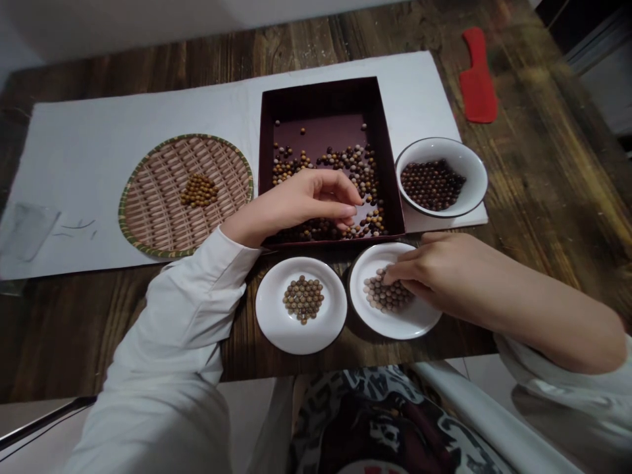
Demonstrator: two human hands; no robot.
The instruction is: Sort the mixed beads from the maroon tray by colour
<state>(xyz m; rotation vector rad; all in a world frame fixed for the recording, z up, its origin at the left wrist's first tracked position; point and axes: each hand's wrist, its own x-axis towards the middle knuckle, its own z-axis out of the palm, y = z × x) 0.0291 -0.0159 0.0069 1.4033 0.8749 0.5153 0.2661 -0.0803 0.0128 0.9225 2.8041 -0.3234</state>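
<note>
Under the half-curled left hand [316, 196], in the box [330, 131], apparently sorted mixed beads [364, 172]; beneath the bunched right hand [439, 268], touched pale beads [386, 298]; could not tell either grasp; next likely needed colour-matching.

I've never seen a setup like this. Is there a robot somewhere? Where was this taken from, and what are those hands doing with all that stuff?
No machine here: these are a person's own bare hands. The single picture comes from a camera worn on their head, looking forward and down.

On the wooden table lies a white sheet. A woven tray, a dark red box, a white bowl and two white plates all hold small round beads. The box's are mixed in colour; the bowl's are dark. A red tool lies at the far right.

The left hand is over the box; the right hand has its fingertips at the pale beads on the right plate. Whether either holds a bead, I can't tell.
</note>
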